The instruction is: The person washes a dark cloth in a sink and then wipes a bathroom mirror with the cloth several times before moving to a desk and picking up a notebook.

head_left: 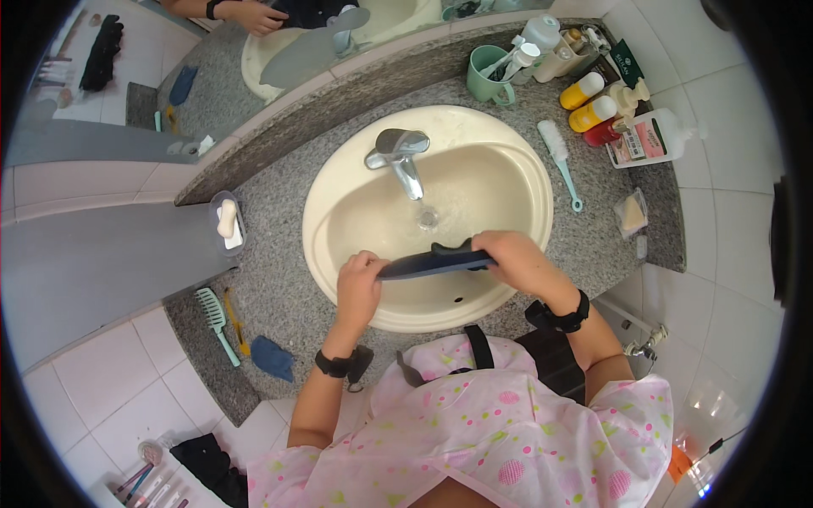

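Note:
Over the front part of the cream oval sink, I hold what looks like a dark blue slipper, seen nearly edge-on. My left hand pinches its narrow left end. The other end, with a black curved part on top, is gripped by my right hand. Both hands are closed, and the fingers' far sides are partly hidden. Behind the slipper stands a chrome faucet, its spout above the drain, where the basin looks wet.
At the back right stand a green mug with toothbrushes, yellow bottles and a white jug. A white-bristled brush lies right of the sink. Left are a soap dish, a green comb and a blue cloth.

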Action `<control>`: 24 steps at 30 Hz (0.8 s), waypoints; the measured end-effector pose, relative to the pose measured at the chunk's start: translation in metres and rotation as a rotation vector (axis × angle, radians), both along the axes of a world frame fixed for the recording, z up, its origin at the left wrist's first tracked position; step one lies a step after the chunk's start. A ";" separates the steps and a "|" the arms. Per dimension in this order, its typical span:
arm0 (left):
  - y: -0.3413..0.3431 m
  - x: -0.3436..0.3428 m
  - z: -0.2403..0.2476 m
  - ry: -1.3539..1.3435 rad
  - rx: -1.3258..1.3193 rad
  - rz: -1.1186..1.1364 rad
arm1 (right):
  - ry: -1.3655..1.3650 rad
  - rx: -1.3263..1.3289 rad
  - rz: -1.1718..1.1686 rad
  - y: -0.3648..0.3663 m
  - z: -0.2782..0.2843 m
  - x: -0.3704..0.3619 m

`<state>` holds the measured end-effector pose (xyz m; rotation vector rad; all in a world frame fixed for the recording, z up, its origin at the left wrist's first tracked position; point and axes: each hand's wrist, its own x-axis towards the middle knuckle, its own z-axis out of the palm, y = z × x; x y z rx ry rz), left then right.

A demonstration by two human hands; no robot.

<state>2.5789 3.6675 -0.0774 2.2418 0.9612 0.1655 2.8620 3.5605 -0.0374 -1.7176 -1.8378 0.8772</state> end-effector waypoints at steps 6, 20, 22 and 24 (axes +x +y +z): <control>0.007 0.005 0.049 -0.093 0.474 0.109 | -0.161 0.191 -0.178 0.015 0.035 0.005; 0.009 0.022 -0.120 0.556 -0.027 -0.167 | -0.534 -0.200 0.094 0.043 -0.151 -0.039; 0.003 0.040 -0.136 0.540 0.012 -0.228 | -0.574 -0.407 0.139 0.043 -0.183 -0.051; -0.003 0.050 -0.143 0.571 -0.055 -0.293 | -0.620 -0.463 0.209 0.047 -0.191 -0.053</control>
